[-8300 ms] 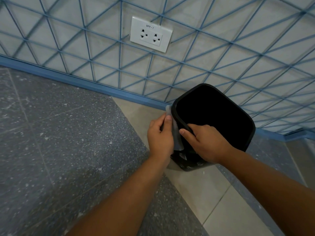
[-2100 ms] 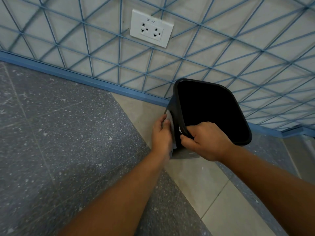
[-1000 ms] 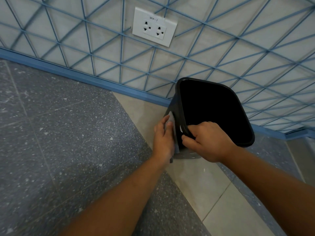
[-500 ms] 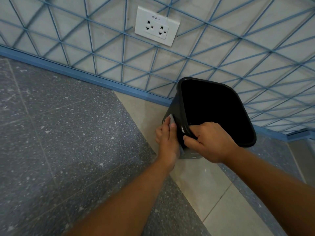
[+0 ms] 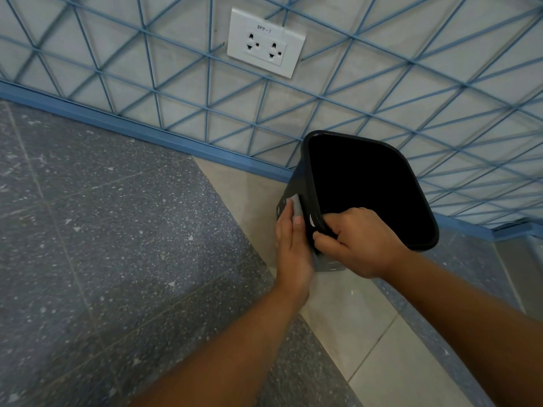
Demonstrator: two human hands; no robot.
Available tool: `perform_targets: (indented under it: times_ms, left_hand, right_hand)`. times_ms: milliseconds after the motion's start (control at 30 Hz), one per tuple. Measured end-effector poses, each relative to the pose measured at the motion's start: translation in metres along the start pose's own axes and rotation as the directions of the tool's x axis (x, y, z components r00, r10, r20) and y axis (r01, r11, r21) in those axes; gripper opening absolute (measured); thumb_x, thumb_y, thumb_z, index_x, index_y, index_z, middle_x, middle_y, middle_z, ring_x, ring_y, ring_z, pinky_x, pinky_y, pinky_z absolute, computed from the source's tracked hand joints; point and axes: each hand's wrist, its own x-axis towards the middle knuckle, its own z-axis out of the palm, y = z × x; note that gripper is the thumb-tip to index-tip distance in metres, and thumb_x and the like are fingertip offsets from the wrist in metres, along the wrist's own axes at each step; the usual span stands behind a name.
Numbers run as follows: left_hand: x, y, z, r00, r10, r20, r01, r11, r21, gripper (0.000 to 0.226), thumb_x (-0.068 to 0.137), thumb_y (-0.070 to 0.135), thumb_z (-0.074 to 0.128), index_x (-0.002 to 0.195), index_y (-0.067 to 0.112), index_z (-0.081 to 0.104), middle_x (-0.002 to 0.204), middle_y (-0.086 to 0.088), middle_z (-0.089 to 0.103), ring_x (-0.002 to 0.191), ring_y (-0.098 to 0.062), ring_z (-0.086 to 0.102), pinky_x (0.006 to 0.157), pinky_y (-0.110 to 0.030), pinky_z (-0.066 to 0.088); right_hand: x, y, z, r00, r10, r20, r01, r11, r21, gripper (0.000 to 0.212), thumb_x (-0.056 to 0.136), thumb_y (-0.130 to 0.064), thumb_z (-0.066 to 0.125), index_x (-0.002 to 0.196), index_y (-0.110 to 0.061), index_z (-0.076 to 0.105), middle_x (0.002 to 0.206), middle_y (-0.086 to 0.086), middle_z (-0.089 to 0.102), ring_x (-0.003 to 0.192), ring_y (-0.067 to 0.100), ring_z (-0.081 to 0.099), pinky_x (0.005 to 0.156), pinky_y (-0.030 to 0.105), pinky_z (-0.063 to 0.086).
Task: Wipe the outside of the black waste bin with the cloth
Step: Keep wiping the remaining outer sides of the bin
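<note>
The black waste bin (image 5: 296, 183) is seen right of the frame's centre, tipped so that its open mouth faces the camera, close to the blue skirting (image 5: 147, 130) at the foot of the patterned wall. A grey cloth (image 5: 296, 205) is pressed flat against the bin's left outer wall, only its upper edge showing beyond the fingertips. The cloth is held there by the left hand (image 5: 291, 245), whose fingers lie straight along the wall rather than curled. The near rim is gripped by the right hand (image 5: 355, 242), thumb outside and fingers hooked over the edge, so the bin is steadied.

The left wall appears to be the face being wiped. The stroke would best be carried the full height of that wall with even pressure, while the rim is kept firmly braced so the bin is not pushed away. The remaining faces would probably need the bin turned. A white socket (image 5: 266, 42) is set on the wall at upper centre.
</note>
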Motion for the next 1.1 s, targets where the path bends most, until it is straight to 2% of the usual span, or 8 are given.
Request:
perform_targets:
  times_ms: [133,233,367,500,633,833,1000,1100]
  left_hand:
    - [0.002,-0.001,-0.008,0.996,0.051,0.068,-0.053,0.998,0.017,0.050,0.115,0.024,0.033,0.165,0.020,0.030,0.167,0.000,0.040,0.156,-0.013,0.039,0.131,-0.033,0.034]
    - [0.015,0.010,-0.002,1.000,-0.020,0.018,0.020,0.999,-0.035,0.049,0.115,0.023,0.035,0.164,0.017,0.033,0.155,0.000,0.055,0.138,-0.007,0.057,0.112,-0.016,0.049]
    - [0.006,0.015,0.002,0.993,0.064,0.100,-0.065,0.998,-0.001,0.042,0.115,0.023,0.037,0.156,0.033,0.035,0.165,-0.003,0.046,0.154,-0.015,0.045,0.130,-0.037,0.036]
    - [0.018,0.011,-0.006,0.999,0.010,0.047,-0.015,0.995,0.096,0.049,0.115,0.024,0.038,0.163,0.015,0.039,0.163,-0.009,0.050,0.154,-0.023,0.046,0.130,-0.047,0.034]
    - [0.010,0.020,0.003,0.996,0.057,0.067,-0.058,0.998,0.022,0.052,0.111,0.033,0.044,0.160,0.017,0.045,0.160,-0.007,0.054,0.151,-0.021,0.050,0.128,-0.046,0.038]
    - [0.018,0.012,-0.005,1.000,-0.012,0.011,0.011,0.996,0.088,0.046,0.114,0.021,0.041,0.158,0.008,0.047,0.156,-0.017,0.057,0.149,-0.030,0.052,0.126,-0.051,0.039]
    - [-0.011,0.010,-0.008,0.984,0.129,0.124,-0.138,0.988,0.063,0.050,0.113,0.027,0.041,0.161,0.014,0.040,0.164,0.001,0.049,0.155,-0.011,0.044,0.129,-0.032,0.036]
    - [0.001,0.001,-0.016,0.997,0.042,0.061,-0.050,0.990,0.129,0.046,0.114,0.018,0.040,0.156,0.002,0.047,0.156,-0.020,0.056,0.150,-0.032,0.050,0.127,-0.051,0.039]
  right_hand:
    - [0.000,0.001,-0.001,1.000,0.004,0.013,-0.004,1.000,0.000,0.034,0.088,-0.042,0.048,0.062,-0.021,0.046,0.054,0.001,0.051,0.048,0.015,0.048,0.052,0.034,0.039]
    - [0.001,0.000,-0.001,1.000,0.017,0.007,-0.017,1.000,-0.017,0.034,0.086,-0.043,0.046,0.061,-0.022,0.044,0.053,0.001,0.050,0.048,0.016,0.047,0.051,0.033,0.035]
    - [0.001,0.002,-0.003,0.999,0.026,0.029,-0.026,0.999,-0.025,0.033,0.088,-0.039,0.049,0.063,-0.018,0.051,0.055,0.002,0.053,0.050,0.018,0.049,0.054,0.037,0.041]
    - [0.000,0.000,-0.004,0.998,0.040,0.039,-0.038,0.999,-0.033,0.032,0.087,-0.039,0.050,0.062,-0.019,0.048,0.056,0.003,0.052,0.050,0.019,0.049,0.054,0.036,0.040]
    - [0.002,-0.002,-0.004,0.999,0.035,0.041,-0.035,0.999,-0.014,0.031,0.088,-0.036,0.051,0.063,-0.018,0.051,0.058,0.004,0.055,0.052,0.019,0.051,0.055,0.037,0.042]
    - [0.003,-0.003,-0.004,0.999,0.033,0.030,-0.032,0.999,-0.039,0.033,0.090,-0.040,0.048,0.063,-0.022,0.044,0.060,0.002,0.054,0.054,0.019,0.050,0.056,0.036,0.040]
    - [0.001,0.000,-0.003,0.999,0.036,0.027,-0.035,0.999,-0.009,0.035,0.089,-0.042,0.048,0.063,-0.019,0.049,0.059,0.002,0.055,0.053,0.019,0.052,0.056,0.037,0.043]
    - [0.002,0.000,-0.002,0.999,0.038,0.017,-0.038,0.999,-0.023,0.036,0.082,-0.047,0.041,0.060,-0.020,0.044,0.054,0.001,0.049,0.049,0.018,0.047,0.052,0.035,0.037]
